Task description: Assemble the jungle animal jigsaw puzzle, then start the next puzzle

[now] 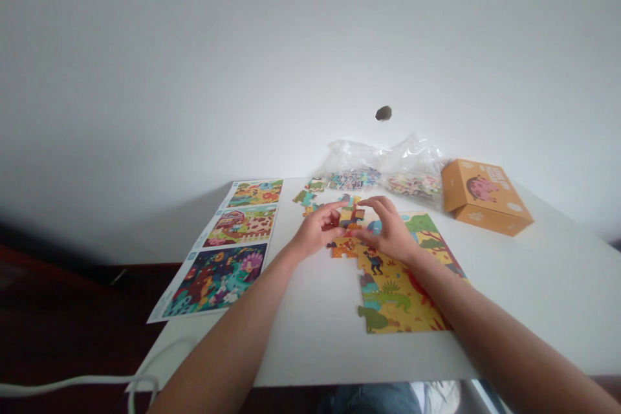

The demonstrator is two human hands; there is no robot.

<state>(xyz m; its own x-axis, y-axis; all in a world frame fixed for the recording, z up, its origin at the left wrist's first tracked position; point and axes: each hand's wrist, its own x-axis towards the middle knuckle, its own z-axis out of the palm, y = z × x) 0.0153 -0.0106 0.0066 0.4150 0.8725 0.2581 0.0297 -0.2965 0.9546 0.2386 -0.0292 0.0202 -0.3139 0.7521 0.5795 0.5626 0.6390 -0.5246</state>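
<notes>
Your left hand and right hand faced each other across small puzzle pieces, near the middle of the white table. On each hand, thumb and fingertips stood apart in a curve around the pieces; you could not tell from this view whether either hand pinched them or merely touched them.

The pieces looked like thin, stiff card: probably very light, a little slick on the printed face, and easy to bend at the tabs. Their outer edges seemed the safest hold, with the tabs spared.

The joined puzzle section lay to the near right, partly under your right hand and forearm, so a dragging wrist could have shifted it. An orange piece lay just left of it, and loose pieces lay to the far left of your hands. Beyond stood two clear bags of more pieces, with an orange box on the far right. A picture sheet covered the left edge.
</notes>
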